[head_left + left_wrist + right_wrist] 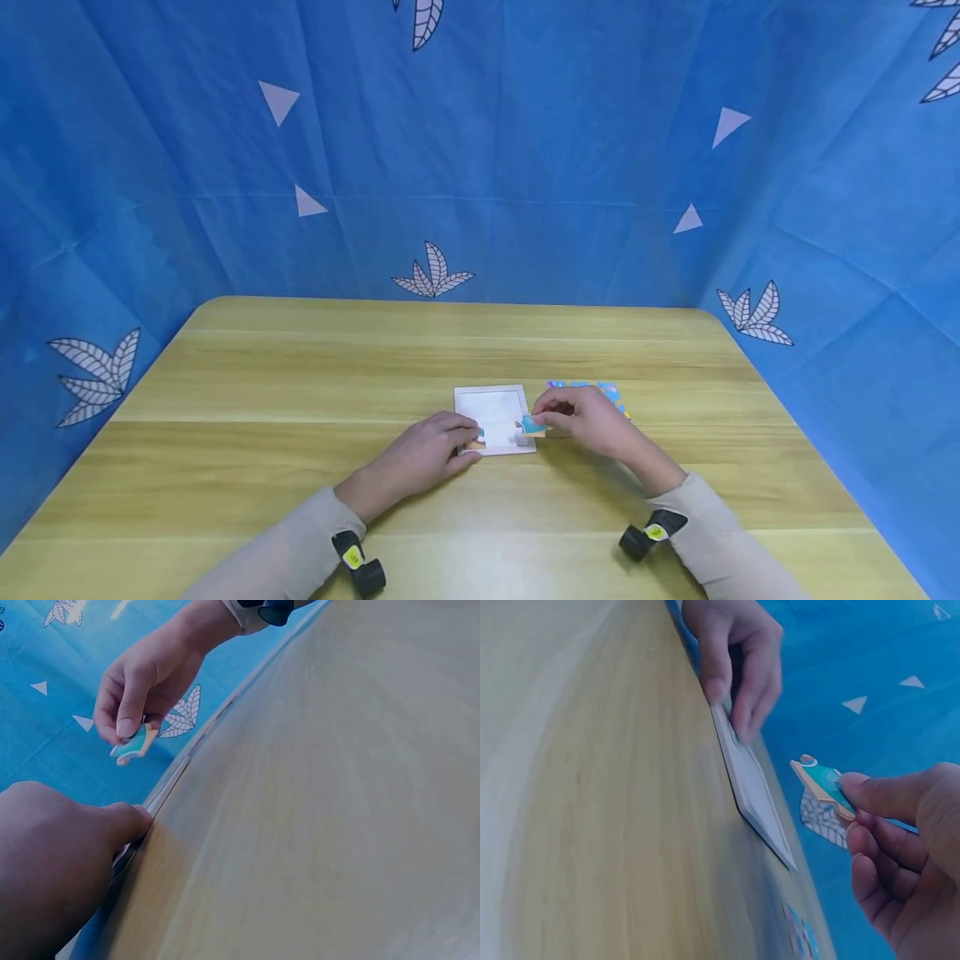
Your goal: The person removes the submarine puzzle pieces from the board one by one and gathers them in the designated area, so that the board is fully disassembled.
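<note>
Worktop (300, 392) carried a white puzzle tray (493, 410); left hand (427, 454) pressed its near corner, right hand (592, 421) pinched a teal piece (532, 426) in its grip, loose pieces (611, 393) lying behind

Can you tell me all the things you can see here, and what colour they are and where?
Wooden table: one, yellow-green, fills the foreground.
White square puzzle tray: one, white, flat on the table's middle, with a puzzle piece already at its near left corner.
Teal and orange puzzle piece: one, lifted above the tray's right edge.
Colourful loose puzzle pieces: count unclear, on the table right of the tray, partly hidden.
Blue cloth backdrop with white leaves and triangles: one, behind and beside the table.
Left hand: one, rests on the tray's near left corner.
Right hand: one, its fingers pinch the lifted piece.
</note>
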`<act>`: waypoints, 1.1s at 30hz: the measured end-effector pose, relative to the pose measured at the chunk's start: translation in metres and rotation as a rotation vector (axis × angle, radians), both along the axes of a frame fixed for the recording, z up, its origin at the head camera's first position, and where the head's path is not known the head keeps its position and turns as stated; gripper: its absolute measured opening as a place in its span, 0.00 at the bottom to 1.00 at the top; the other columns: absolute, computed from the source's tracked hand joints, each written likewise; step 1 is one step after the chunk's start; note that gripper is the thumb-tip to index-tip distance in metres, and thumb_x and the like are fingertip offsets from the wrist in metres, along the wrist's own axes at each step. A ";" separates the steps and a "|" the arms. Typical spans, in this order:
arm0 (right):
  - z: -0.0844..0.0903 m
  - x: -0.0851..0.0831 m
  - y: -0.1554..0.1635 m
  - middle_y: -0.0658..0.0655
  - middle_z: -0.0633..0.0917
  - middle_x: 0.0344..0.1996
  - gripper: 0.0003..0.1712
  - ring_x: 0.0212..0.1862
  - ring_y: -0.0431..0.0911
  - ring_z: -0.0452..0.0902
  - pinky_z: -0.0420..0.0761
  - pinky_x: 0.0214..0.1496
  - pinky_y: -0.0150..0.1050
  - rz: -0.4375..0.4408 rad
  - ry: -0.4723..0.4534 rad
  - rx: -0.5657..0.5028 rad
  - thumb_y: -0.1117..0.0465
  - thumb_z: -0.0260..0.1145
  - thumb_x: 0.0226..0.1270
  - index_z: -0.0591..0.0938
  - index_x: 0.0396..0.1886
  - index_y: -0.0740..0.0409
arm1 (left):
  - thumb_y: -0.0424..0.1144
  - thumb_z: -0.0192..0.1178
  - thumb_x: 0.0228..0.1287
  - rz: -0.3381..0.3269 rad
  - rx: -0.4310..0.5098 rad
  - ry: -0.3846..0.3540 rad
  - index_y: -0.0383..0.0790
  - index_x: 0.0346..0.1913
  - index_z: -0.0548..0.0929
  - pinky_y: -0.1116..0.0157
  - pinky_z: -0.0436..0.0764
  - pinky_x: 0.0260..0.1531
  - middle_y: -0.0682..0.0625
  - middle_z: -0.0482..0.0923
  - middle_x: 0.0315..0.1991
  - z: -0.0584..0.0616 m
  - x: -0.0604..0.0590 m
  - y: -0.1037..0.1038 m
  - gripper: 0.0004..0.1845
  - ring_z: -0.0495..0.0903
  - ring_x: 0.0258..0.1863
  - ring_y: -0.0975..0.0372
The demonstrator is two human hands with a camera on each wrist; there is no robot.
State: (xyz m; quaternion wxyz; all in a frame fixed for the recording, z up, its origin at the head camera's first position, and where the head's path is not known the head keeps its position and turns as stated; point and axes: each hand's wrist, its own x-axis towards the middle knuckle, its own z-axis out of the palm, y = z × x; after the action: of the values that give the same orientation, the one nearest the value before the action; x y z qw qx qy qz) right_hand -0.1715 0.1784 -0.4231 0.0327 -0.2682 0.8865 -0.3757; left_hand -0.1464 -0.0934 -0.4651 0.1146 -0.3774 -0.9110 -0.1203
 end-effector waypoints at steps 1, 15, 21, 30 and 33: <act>0.001 0.001 0.003 0.41 0.82 0.26 0.05 0.29 0.38 0.75 0.78 0.32 0.31 -0.007 -0.006 -0.005 0.50 0.66 0.58 0.82 0.30 0.44 | 0.53 0.55 0.63 0.002 -0.001 -0.002 0.42 0.49 0.82 0.63 0.74 0.55 0.52 0.78 0.51 0.000 0.000 0.000 0.21 0.75 0.52 0.60; 0.001 0.005 0.044 0.44 0.82 0.28 0.02 0.32 0.42 0.76 0.78 0.33 0.32 -0.123 -0.077 -0.006 0.53 0.65 0.59 0.82 0.31 0.43 | 0.54 0.54 0.64 -0.005 -0.018 0.000 0.43 0.49 0.82 0.63 0.74 0.55 0.51 0.77 0.51 0.002 0.001 0.000 0.21 0.75 0.52 0.61; 0.002 0.005 0.059 0.48 0.81 0.27 0.04 0.27 0.41 0.70 0.74 0.26 0.32 -0.141 -0.102 -0.018 0.53 0.65 0.60 0.82 0.31 0.45 | 0.54 0.53 0.64 -0.006 -0.014 0.005 0.43 0.48 0.82 0.63 0.74 0.55 0.52 0.77 0.50 0.002 0.000 0.000 0.20 0.74 0.52 0.61; 0.000 0.002 0.076 0.51 0.81 0.27 0.07 0.25 0.44 0.70 0.75 0.24 0.36 -0.096 -0.173 -0.022 0.51 0.64 0.61 0.82 0.33 0.48 | 0.54 0.53 0.64 -0.010 -0.019 0.009 0.43 0.49 0.82 0.62 0.74 0.55 0.52 0.77 0.50 0.001 0.000 -0.001 0.20 0.74 0.53 0.61; -0.003 0.000 0.080 0.52 0.81 0.27 0.07 0.26 0.48 0.72 0.76 0.26 0.37 -0.064 -0.197 -0.023 0.53 0.64 0.61 0.82 0.33 0.51 | 0.53 0.53 0.64 -0.012 -0.019 0.010 0.43 0.49 0.82 0.63 0.74 0.55 0.52 0.77 0.51 0.001 -0.001 0.000 0.20 0.74 0.53 0.61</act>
State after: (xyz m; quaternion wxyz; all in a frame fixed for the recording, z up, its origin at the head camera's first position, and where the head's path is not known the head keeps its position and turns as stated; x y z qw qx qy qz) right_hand -0.1716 0.2589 -0.4257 0.1044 -0.2018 0.8827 -0.4113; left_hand -0.1471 -0.0939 -0.4645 0.1146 -0.3847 -0.9092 -0.1105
